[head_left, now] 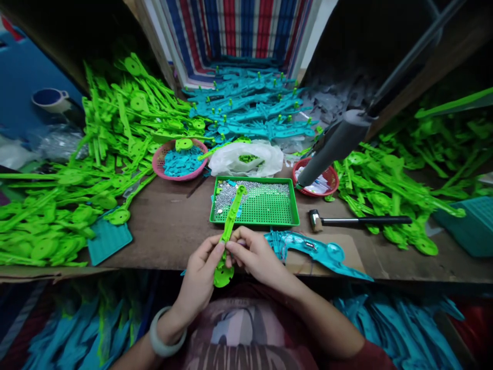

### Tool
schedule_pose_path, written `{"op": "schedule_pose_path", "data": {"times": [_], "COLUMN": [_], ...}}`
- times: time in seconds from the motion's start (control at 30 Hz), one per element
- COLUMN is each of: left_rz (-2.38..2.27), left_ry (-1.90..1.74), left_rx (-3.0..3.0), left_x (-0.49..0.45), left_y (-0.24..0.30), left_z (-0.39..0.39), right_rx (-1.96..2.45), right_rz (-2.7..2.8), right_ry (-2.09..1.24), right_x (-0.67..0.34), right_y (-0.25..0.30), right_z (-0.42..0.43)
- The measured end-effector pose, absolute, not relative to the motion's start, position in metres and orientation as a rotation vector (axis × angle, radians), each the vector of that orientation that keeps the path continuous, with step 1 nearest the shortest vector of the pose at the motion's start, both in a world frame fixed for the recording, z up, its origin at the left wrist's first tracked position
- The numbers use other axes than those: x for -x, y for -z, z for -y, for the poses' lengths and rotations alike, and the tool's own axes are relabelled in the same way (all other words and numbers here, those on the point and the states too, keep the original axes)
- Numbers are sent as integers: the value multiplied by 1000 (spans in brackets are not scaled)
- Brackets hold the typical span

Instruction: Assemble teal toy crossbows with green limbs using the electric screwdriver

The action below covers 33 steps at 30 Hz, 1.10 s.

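Observation:
A long bright green plastic part [231, 216] with a round, notched end is held upright-slanted between both hands, near the table's front edge. My left hand [202, 264] is closed on its middle, thumb along the side. My right hand [254, 252] pinches at the same stretch of the part; whether a smaller piece sits in those fingers is hidden. Behind the part's upper end lies a green perforated tray [269, 208] with many small silvery pieces. To the right of my right hand, a curved blue plastic part [308, 246] with thin wires rests on cardboard.
A hammer [358, 220] lies right of the tray. Behind are a pink basket [158, 164] of blue pieces, a white plastic bag [223, 162] and a red basket [335, 182]. A grey pole [335, 144] slants overhead. Green parts [127, 113] heap up on both sides.

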<state>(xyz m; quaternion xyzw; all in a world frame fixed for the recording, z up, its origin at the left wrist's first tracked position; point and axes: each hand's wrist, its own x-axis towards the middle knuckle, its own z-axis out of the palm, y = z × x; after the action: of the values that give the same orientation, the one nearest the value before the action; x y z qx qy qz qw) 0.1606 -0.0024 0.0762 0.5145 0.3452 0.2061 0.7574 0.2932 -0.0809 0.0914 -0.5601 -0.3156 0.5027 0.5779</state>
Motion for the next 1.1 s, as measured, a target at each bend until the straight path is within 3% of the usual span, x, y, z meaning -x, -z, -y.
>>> {"op": "schedule_pose_path", "data": {"times": [0.1, 0.27, 0.53, 0.67, 0.73, 1.1], "left_rz": [-747, -729, -617, -664, -660, -639], "left_ry": [-467, -445, -377, -600, -667, -624], "left_rx": [-1089, -1109, -836, -960, -1074, -1489], "left_x": [-164, -169, -170, -173, -173, -160], "left_y": [-73, -77, -120, -123, -120, -131], "left_z": [0, -8, -22, -26, -24, -19], "right_rx": [1398, 1745, 1451, 1626, 1624, 1680], "right_rz": [958, 1369, 1225, 1210, 1269, 1980], "right_ry": [-1048, -429, -678, 74, 300, 272], "right_x": [-304, -329, -359, -351, -335, -316], "right_y": [-92, -94, -109, -123, -130, -170], "right_z": [85, 94, 97, 100, 103, 117]}}
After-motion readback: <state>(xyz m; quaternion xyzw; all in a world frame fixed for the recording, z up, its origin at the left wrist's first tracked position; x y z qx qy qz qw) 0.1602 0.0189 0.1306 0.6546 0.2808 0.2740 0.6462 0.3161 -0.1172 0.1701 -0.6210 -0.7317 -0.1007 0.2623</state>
